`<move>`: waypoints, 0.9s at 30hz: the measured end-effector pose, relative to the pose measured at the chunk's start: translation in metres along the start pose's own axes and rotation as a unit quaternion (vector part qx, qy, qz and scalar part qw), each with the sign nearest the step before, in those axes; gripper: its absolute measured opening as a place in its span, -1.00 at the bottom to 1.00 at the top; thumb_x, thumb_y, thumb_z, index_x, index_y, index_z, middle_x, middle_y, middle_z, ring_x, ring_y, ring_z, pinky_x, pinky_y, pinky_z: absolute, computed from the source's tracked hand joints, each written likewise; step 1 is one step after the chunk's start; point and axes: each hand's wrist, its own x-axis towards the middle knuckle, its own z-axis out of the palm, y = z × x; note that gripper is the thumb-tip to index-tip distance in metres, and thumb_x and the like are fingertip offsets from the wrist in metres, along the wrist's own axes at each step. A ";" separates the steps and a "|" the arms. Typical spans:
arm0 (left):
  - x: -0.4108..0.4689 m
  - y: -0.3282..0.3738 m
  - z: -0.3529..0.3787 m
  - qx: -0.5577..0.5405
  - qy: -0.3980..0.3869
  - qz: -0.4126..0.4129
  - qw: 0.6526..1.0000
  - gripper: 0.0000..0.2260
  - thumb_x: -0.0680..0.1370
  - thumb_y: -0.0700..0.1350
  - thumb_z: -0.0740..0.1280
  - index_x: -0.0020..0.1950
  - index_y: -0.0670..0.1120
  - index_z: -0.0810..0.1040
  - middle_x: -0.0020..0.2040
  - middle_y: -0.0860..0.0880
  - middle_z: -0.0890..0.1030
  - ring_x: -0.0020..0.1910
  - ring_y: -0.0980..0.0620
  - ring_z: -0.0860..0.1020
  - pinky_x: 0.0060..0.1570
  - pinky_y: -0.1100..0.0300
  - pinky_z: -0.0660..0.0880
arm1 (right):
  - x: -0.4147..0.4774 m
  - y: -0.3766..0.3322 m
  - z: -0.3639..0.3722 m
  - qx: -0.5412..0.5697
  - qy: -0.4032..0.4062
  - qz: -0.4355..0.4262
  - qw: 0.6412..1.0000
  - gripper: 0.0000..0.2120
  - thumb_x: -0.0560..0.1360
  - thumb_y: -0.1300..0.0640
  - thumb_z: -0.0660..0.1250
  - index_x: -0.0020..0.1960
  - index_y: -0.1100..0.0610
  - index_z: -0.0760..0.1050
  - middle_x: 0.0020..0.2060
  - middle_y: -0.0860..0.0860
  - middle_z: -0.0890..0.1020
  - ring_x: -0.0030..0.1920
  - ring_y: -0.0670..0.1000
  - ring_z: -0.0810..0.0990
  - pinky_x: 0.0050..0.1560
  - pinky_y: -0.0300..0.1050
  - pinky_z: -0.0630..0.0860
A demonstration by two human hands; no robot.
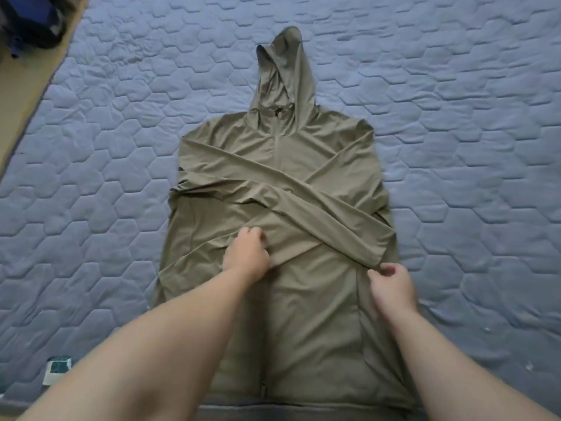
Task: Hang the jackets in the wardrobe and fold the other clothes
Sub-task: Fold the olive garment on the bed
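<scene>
The grip of the left hand is tight: its fingers are curled into the cloth of a green-brown jacket, right at the edge of a folded sleeve on the jacket's front. The grip of the right hand is small, with thumb and fingers bent close together at the tip of the other sleeve, but I cannot tell if it pinches the cloth or only touches it. The jacket lies flat on a blue-grey bed with a bumpy six-sided pattern. Its front faces up and its zip is closed. Its hood points away from the person and its bottom hem is nearest to them. The two sleeves cross over the jacket's chest like an X. Both bare arms reach in over the jacket's lower half. Far from the jacket, past its hood and off to the left, sits a dark bag on a tan floor. Left of the jacket's hem, on the bed, is a little box, green and white.
</scene>
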 end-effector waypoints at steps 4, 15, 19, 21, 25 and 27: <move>0.018 -0.026 -0.017 0.032 0.054 -0.044 0.997 -0.72 0.57 -0.17 0.23 0.28 -0.05 0.46 0.28 -0.13 0.41 0.19 -0.23 0.54 0.14 -0.03 0.45 | -0.003 -0.011 0.002 -0.223 0.002 -0.154 0.963 -0.67 0.54 0.15 0.27 0.31 0.05 0.46 0.26 0.15 0.47 0.27 0.23 0.49 0.22 0.06 0.45; 0.090 -0.090 -0.074 0.154 0.202 -0.070 0.965 -0.61 0.56 -0.26 0.29 0.37 -0.17 0.33 0.35 -0.21 0.32 0.20 -0.30 0.48 0.10 -0.16 0.47 | 0.033 -0.037 0.044 -0.420 0.038 -0.248 0.872 -0.57 0.52 0.17 0.26 0.38 0.09 0.33 0.32 0.15 0.44 0.36 0.21 0.38 0.32 0.09 0.34; 0.117 -0.106 -0.084 0.218 0.190 -0.105 0.952 -0.60 0.58 -0.19 0.30 0.41 -0.18 0.33 0.36 -0.22 0.41 0.35 -0.24 0.40 0.24 -0.12 0.43 | 0.037 -0.027 0.047 -0.442 0.084 -0.258 0.855 -0.72 0.52 0.18 0.24 0.23 0.09 0.41 0.20 0.18 0.51 0.26 0.25 0.45 0.22 0.10 0.36; 0.126 -0.112 -0.089 0.188 0.172 -0.119 0.960 -0.62 0.59 -0.18 0.30 0.38 -0.16 0.34 0.36 -0.22 0.44 0.36 -0.24 0.42 0.25 -0.12 0.43 | 0.034 -0.022 0.050 -0.456 0.099 -0.264 0.844 -0.80 0.54 0.18 0.22 0.16 0.08 0.42 0.15 0.15 0.55 0.21 0.23 0.49 0.16 0.08 0.39; 0.139 -0.125 -0.093 0.142 0.168 -0.139 0.966 -0.77 0.61 -0.23 0.23 0.27 -0.14 0.44 0.27 -0.23 0.54 0.26 -0.29 0.53 0.15 -0.12 0.49 | 0.028 -0.014 0.058 -0.510 0.055 -0.253 0.820 -0.79 0.61 0.18 0.11 0.19 0.05 0.43 0.16 0.09 0.61 0.20 0.17 0.56 0.07 0.03 0.45; 0.144 -0.137 -0.093 0.085 0.186 -0.160 0.966 -0.82 0.61 -0.22 0.21 0.20 -0.14 0.48 0.24 -0.24 0.56 0.24 -0.29 0.54 0.15 -0.10 0.49 | 0.027 -0.012 0.059 -0.517 0.049 -0.245 0.819 -0.83 0.63 0.18 0.09 0.15 0.04 0.41 0.16 0.09 0.62 0.19 0.16 0.58 0.04 0.02 0.47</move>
